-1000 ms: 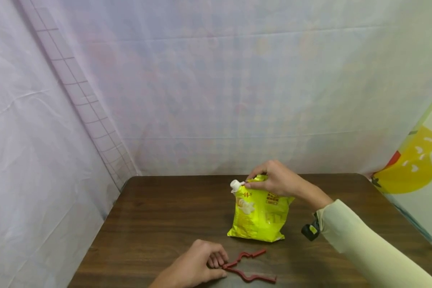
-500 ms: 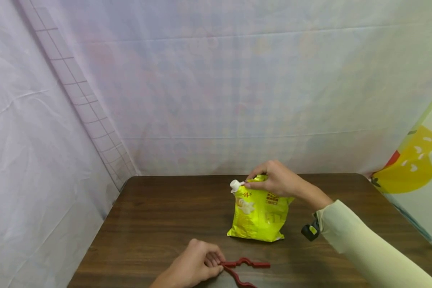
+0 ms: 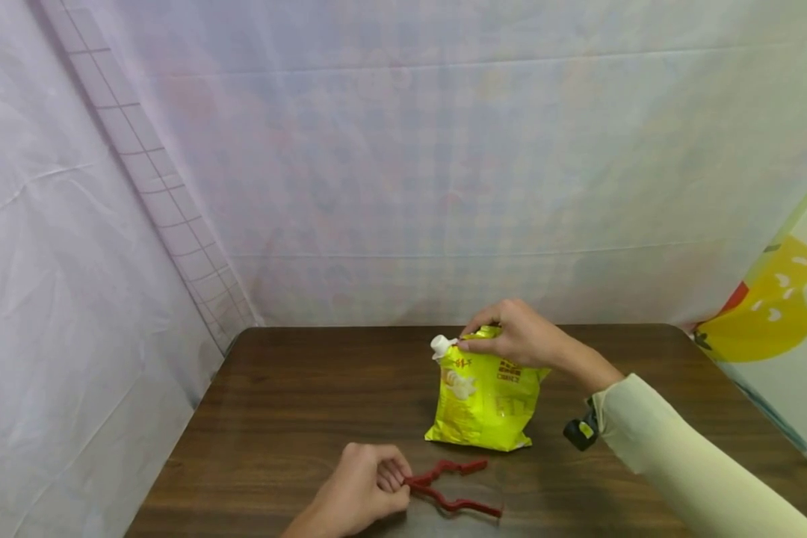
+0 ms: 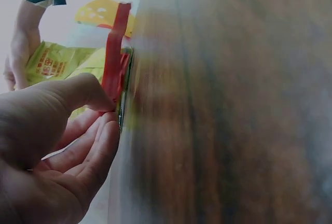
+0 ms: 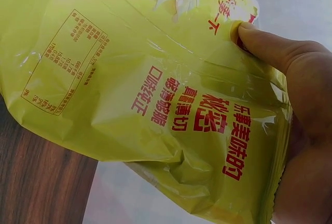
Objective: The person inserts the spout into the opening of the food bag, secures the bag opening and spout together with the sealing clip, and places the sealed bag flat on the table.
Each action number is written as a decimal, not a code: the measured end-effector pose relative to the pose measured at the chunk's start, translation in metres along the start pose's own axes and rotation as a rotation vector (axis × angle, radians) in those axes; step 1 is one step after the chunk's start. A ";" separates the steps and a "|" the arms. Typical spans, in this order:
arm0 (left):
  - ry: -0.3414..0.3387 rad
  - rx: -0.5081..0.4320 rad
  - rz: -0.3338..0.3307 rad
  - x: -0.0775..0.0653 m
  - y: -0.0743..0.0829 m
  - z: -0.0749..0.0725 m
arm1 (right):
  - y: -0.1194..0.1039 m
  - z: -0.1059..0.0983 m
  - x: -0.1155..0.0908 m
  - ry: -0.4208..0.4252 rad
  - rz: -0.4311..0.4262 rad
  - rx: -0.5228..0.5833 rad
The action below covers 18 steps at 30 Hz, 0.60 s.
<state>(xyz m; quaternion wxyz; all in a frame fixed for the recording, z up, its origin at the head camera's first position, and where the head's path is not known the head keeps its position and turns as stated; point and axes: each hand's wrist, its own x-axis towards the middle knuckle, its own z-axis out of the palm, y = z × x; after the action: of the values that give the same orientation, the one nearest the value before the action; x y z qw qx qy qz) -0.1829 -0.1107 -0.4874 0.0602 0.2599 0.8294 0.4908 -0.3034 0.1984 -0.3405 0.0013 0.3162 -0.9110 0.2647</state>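
A bright yellow snack bag (image 3: 484, 407) with red printing stands upright on the table. At its upper left corner sits a white capped spout (image 3: 440, 345). My right hand (image 3: 518, 335) pinches the bag's top edge, the thumb (image 5: 270, 42) pressed on its front face. Nearer the front, my left hand (image 3: 366, 482) pinches a red hinged bag clip (image 3: 453, 504) at its joined end between thumb and fingers. The clip's two long arms, each with a bend midway, spread in a V toward the right, below the bag. In the left wrist view the red clip (image 4: 113, 58) overlaps the bag.
The dark wood-grain table (image 3: 296, 403) ends at a pale curtain (image 3: 410, 187) behind and a white sheet (image 3: 54, 299) on the left. A yellow printed shape (image 3: 767, 314) shows on the right wall. A black wrist device (image 3: 580, 431) hangs under the right sleeve.
My left hand has drawn slightly left with the clip. The clip's arms swung toward me, then back up, and now stand a little closer together. My right hand and the bag stayed still.
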 end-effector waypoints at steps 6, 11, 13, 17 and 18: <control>0.068 -0.028 0.006 -0.002 -0.005 -0.002 | 0.000 0.000 0.000 0.006 0.000 -0.012; 0.087 -0.059 0.007 -0.003 -0.007 -0.004 | -0.001 0.000 0.000 0.005 -0.010 -0.007; 0.089 -0.068 0.008 -0.004 -0.008 -0.005 | 0.000 0.000 0.000 0.003 -0.012 -0.003; 0.091 -0.092 0.012 -0.004 -0.009 -0.007 | 0.000 0.000 0.000 0.002 -0.008 -0.002; 0.092 -0.098 0.015 -0.004 -0.009 -0.007 | 0.000 0.000 0.000 0.003 -0.010 -0.002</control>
<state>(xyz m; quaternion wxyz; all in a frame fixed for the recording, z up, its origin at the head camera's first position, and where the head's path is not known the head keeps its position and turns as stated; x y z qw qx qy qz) -0.1851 -0.1212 -0.4919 0.0310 0.2400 0.8045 0.5425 -0.3040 0.1986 -0.3405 0.0042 0.3205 -0.9097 0.2641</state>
